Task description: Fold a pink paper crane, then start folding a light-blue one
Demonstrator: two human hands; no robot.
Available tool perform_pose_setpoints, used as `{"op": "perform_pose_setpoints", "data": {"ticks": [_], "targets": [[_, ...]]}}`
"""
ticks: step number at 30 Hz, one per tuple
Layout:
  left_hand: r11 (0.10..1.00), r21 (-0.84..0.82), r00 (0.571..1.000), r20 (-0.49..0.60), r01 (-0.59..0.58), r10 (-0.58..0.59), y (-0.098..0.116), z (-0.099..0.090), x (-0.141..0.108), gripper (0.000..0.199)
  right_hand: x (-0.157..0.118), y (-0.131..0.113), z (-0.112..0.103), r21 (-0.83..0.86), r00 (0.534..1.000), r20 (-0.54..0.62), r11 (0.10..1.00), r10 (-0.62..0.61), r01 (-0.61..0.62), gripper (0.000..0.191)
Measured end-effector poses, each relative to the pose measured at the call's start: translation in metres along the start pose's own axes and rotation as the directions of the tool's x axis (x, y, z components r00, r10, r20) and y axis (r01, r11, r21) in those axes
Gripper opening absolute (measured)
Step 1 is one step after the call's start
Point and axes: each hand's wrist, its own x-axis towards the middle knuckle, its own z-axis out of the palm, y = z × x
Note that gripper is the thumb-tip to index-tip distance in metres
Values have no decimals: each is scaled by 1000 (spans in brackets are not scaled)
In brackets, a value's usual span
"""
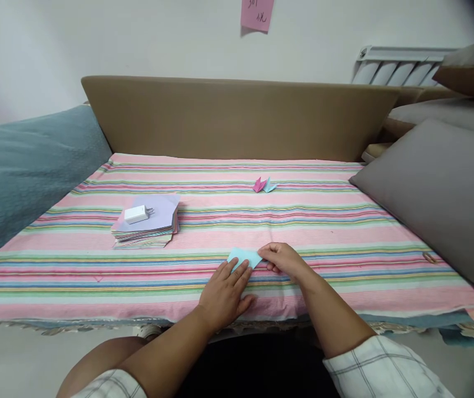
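A small light-blue folded paper (pixel 243 256) lies on the striped cloth near the front edge of the seat. My left hand (pixel 225 290) rests flat over its lower left part, fingers spread, pressing it to the cloth. With thumb and fingertips, my right hand (pixel 280 258) pinches the paper's right corner. The paper's lower edge is hidden under my left fingers. Farther back on the cloth sit a pink folded paper piece (pixel 258 185) and a light-blue one (pixel 269 186), side by side and touching.
At the left is a stack of coloured paper (pixel 149 228) with a white charger (pixel 136 214) on top. Grey cushions (pixel 436 193) stand at the right, near a small brown ring-like object (pixel 430 257). A brown backrest (pixel 237 119) runs along the back.
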Motion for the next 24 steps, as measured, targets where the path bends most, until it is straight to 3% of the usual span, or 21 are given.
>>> {"op": "perform_pose_setpoints", "data": {"ticks": [6, 13, 17, 24], "targets": [[1000, 20, 1000, -3, -3, 3, 0, -1, 0, 57, 3, -10, 4, -132, 999, 7, 990, -51, 52, 14], [999, 32, 1000, 17, -1, 0, 0, 1, -1, 58, 12, -7, 4, -288, 992, 41, 949, -120, 127, 27], [999, 39, 1000, 14, -3, 2, 0, 0, -1, 57, 15, -3, 5, -302, 980, 50, 933, -191, 197, 25], [999, 38, 1000, 4, -2, 1, 0, 1, -2, 57, 17, 2, 6, -355, 976, 37, 910, -215, 214, 28]]}}
